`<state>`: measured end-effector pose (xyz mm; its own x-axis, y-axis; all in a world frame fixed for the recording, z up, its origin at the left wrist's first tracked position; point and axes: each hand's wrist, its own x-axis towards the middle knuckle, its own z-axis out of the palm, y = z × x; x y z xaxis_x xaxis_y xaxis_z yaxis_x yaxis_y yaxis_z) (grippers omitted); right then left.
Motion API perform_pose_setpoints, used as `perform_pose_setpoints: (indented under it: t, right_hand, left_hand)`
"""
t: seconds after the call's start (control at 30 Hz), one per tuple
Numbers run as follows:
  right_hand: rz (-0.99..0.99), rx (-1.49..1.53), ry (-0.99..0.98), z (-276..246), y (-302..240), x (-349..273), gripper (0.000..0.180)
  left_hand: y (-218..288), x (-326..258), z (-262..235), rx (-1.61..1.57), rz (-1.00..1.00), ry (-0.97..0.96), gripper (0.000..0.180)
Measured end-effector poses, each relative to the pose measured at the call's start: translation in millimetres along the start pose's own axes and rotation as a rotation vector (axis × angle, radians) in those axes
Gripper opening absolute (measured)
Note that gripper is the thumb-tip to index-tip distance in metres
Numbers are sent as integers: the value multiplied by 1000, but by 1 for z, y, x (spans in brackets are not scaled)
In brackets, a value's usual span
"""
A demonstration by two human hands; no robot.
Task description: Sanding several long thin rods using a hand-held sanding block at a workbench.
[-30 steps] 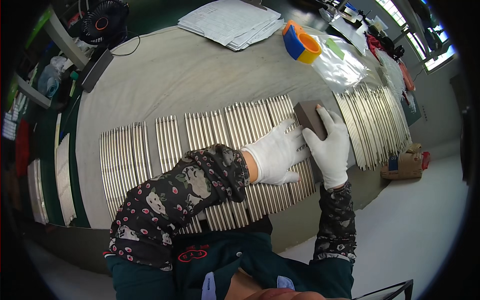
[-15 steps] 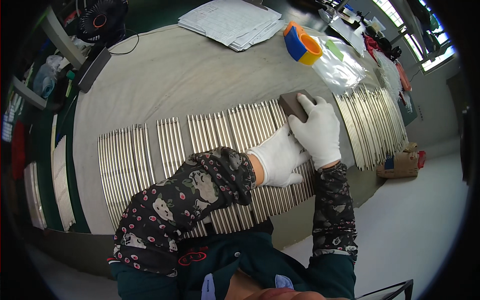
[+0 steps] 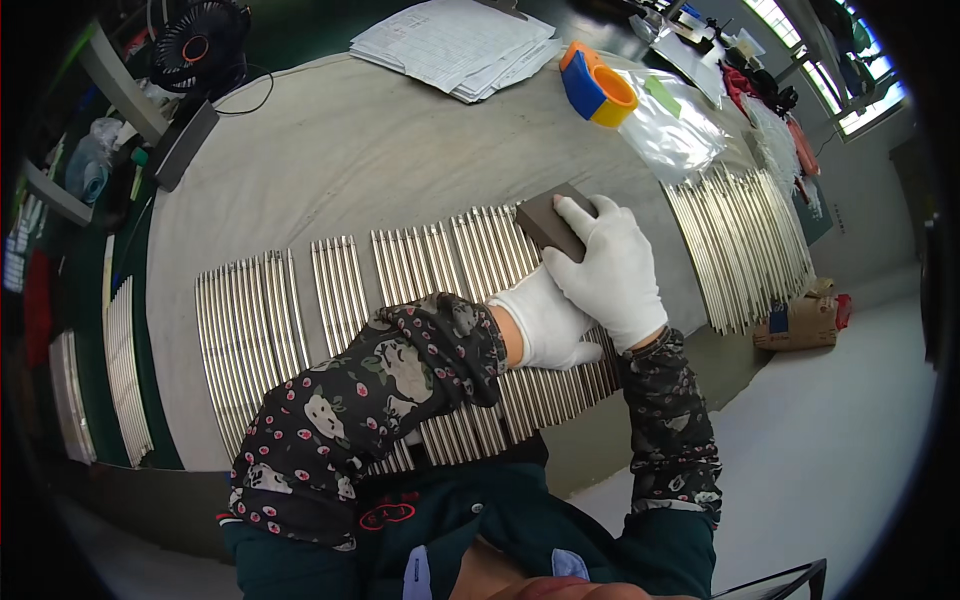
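Note:
My right hand [image 3: 612, 268], in a white glove, is closed on a dark grey-brown rectangular block [image 3: 548, 222]. The block rests over the far ends of a row of slim, shiny metal rods [image 3: 480, 235]. Flat across the same rods lies my left hand [image 3: 548, 322], also gloved, its thumb stretched out to the right. My right hand hides part of the left one's fingers. More rods lie side by side in groups to the left [image 3: 245, 320], partly under my left forearm in its dark floral sleeve.
Another batch of rods [image 3: 740, 250] lies at the right edge of the cloth-covered table [image 3: 300, 160]. Beyond are a blue-and-yellow tape dispenser [image 3: 598, 88], clear plastic bags [image 3: 675, 135] and a paper stack [image 3: 455, 45]. A small black fan [image 3: 200, 45] stands far left.
My right hand has slid the block leftward along the far ends of the rods, and the block has turned a little. My left hand has stayed nearly in place.

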<state>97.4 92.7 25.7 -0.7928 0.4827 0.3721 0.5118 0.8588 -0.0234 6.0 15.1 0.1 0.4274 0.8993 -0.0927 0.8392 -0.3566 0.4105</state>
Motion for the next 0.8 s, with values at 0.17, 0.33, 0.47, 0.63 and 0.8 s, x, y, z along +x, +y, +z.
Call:
perform_pose_setpoints:
  t: [0.17, 0.33, 0.47, 0.63, 0.8]
  right_hand:
    - [481, -151, -268, -21, 31, 15, 52]
    - [206, -86, -120, -9, 24, 16, 49]
    - [207, -55, -83, -10, 26, 6, 51]
    - [306, -146, -99, -2, 52, 10, 50]
    - [255, -192, -78, 14, 93, -15, 67]
  left_hand:
    - [2, 7, 5, 219, 130, 317, 63]
    - [-3, 4, 15, 101, 75, 240, 62]
    - [-3, 5, 10, 148, 116, 276, 62]
    - [-1, 6, 11, 193, 125, 331, 63]
    - [-1, 6, 11, 205, 107, 290, 64]
